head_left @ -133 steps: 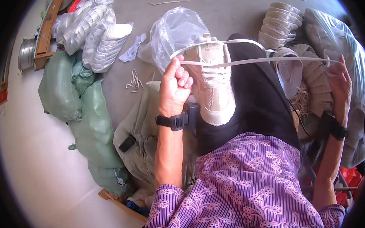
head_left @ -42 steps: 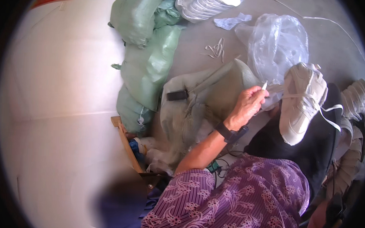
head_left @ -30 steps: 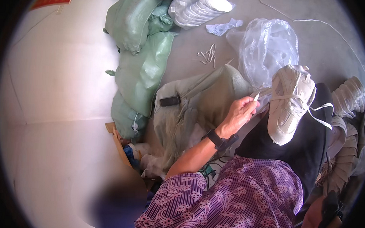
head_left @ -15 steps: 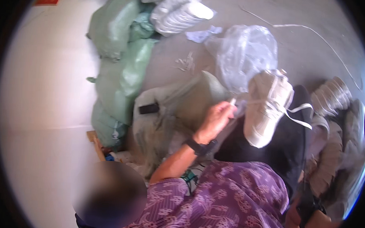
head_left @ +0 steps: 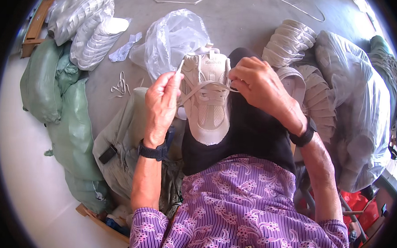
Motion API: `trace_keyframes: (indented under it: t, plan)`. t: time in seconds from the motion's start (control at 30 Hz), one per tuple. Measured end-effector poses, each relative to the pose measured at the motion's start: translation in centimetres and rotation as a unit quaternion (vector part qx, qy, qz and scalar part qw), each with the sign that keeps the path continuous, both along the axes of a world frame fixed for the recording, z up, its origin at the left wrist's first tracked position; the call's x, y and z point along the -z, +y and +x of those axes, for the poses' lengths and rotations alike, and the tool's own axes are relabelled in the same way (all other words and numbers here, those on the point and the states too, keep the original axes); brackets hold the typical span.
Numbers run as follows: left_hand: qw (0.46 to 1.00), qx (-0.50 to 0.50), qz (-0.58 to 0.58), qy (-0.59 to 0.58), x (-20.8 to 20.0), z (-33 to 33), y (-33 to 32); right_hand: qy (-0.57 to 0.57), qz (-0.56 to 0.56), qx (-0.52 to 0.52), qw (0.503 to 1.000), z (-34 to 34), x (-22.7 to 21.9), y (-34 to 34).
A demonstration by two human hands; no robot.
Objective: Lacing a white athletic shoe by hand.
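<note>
A beige sneaker [head_left: 209,120] rests on my dark-clad lap, its toe toward me. A flat pale shoelace [head_left: 203,85] crosses over its tongue. At the shoe's left edge, my left hand [head_left: 163,101] pinches one lace end, with the white tip sticking up from the fingers. On the other side, my right hand [head_left: 259,84] is closed in a pinch on the lace beside the shoe's upper right edge. Its fingertips partly hide how the lace runs there.
Green sacks [head_left: 73,128] line the left, near stacked wrapped white shoe parts [head_left: 94,41]. A clear plastic bag [head_left: 173,33] lies beyond the sneaker, with loose laces [head_left: 120,85] on the floor. Stacked beige shoe parts [head_left: 291,42] and a plastic-wrapped bundle [head_left: 356,99] stand right.
My right hand has come up from the lower right to the shoe and gripped the lace. The view has swung right. My left hand still pinches a lace end.
</note>
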State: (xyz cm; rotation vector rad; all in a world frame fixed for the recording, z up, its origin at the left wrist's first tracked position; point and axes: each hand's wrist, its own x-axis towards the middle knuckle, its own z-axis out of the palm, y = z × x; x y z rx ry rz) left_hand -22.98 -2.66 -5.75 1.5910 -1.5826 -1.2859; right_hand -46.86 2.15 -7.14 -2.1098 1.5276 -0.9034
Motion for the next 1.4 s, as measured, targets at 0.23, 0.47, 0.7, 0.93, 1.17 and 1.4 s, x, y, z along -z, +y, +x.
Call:
trace_keyframes:
  t: [0.23,0.47,0.7,0.93,1.17,1.4]
  plan:
    - [0.991,0.075,-0.102,-0.049,1.5,-1.2,-0.1,0.037,0.011,-0.008,0.999,0.1,1.9,-0.3]
    - [0.993,0.084,-0.070,-0.053,1.5,-0.6,0.0,0.031,-0.001,-0.011,0.999,-0.1,2.1,-0.5]
    - [0.995,0.084,0.051,0.020,0.9,-0.7,0.0,0.030,-0.004,-0.009,1.000,0.0,2.4,-0.4]
    - [0.993,0.107,0.008,-0.043,1.7,-1.3,-1.6,0.036,0.001,-0.012,0.999,0.1,2.5,-0.5]
    - [0.973,0.100,-0.173,-0.114,2.8,-2.9,-1.1,0.042,0.026,-0.024,0.998,0.3,2.1,-1.0]
    - [0.986,-0.005,0.090,0.139,4.0,-1.3,0.1,0.072,-0.039,-0.032,0.996,0.9,1.5,-4.4]
